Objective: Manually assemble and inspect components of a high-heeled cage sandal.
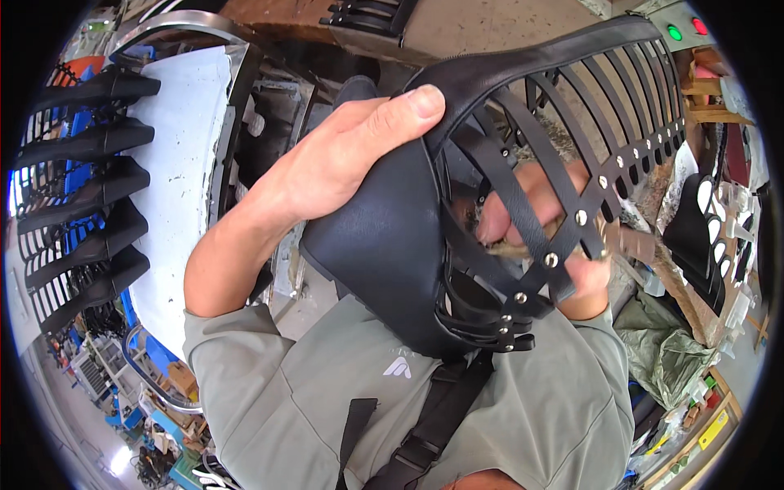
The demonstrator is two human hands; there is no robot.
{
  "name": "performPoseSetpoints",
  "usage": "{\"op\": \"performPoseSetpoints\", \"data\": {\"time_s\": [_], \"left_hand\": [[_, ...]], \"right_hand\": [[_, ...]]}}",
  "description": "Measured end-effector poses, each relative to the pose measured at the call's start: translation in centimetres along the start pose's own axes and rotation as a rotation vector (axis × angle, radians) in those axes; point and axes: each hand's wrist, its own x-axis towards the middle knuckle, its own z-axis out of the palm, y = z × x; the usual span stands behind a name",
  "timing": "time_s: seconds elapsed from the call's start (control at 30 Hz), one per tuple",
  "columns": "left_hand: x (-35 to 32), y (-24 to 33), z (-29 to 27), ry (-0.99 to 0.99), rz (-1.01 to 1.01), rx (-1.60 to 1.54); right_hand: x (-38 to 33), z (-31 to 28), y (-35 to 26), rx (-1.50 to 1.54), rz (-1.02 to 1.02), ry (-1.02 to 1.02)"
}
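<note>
A black leather strappy boot upper [376,237] is held up in front of my chest. It has a smooth closed panel, a zip edge and curved open straps joined by silver rivets. My left hand [351,155] grips the smooth panel from the far left, its thumb lying on top near the zip. Behind the straps is my right hand [539,200], partly hidden, its fingers curled. Something tan shows under those fingers, too covered to name.
Several similar black boot uppers [90,192] line the left side beside a white-covered board [184,188]. Another strappy piece [371,18] lies on the far bench. A control box with green and red buttons [686,31] stands far right, above black cut pieces [694,237] and a crumpled green bag [661,343].
</note>
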Motion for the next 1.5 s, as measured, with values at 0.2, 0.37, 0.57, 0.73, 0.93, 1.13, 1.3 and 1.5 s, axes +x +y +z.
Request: {"op": "performPoseSetpoints", "data": {"time_s": [0.2, 0.37, 0.57, 0.73, 0.93, 1.13, 1.3, 1.5], "left_hand": [[0.0, -0.4, 0.3, 0.151, -0.027, -0.035], [-0.3, 0.6, 0.2, 0.048, -0.041, 0.024], [-0.2, 0.3, 0.1, 0.057, -0.02, -0.013], [-0.5, -1.8, -0.5, 0.21, 0.012, -0.011], [-0.5, -1.9, -0.5, 0.235, 0.042, 0.037], [-0.2, -1.8, 0.1, 0.268, 0.046, -0.039], [0.7, -1.0, -0.8, 0.149, -0.019, -0.023], [-3.5, -4.0, 0.7, -0.008, 0.29, -0.723]], "right_hand": [[-4.3, 2.6, 0.4, -0.021, -0.062, 0.151], [-1.6, -0.3, 1.2, 0.172, -0.107, -0.039], [0.7, 0.2, 0.7, 0.173, 0.102, 0.314], [-2.4, 1.2, 0.4, 0.093, 0.104, 0.034], [-3.4, 3.0, -2.2, -0.236, 0.078, -0.041], [-4.9, 3.9, 1.1, -0.531, -0.416, 0.123], [-5.4, 2.2, -1.7, -0.398, 0.31, 0.319], [-6.3, 0.9, -0.2, 0.398, 0.125, 0.18]]}}
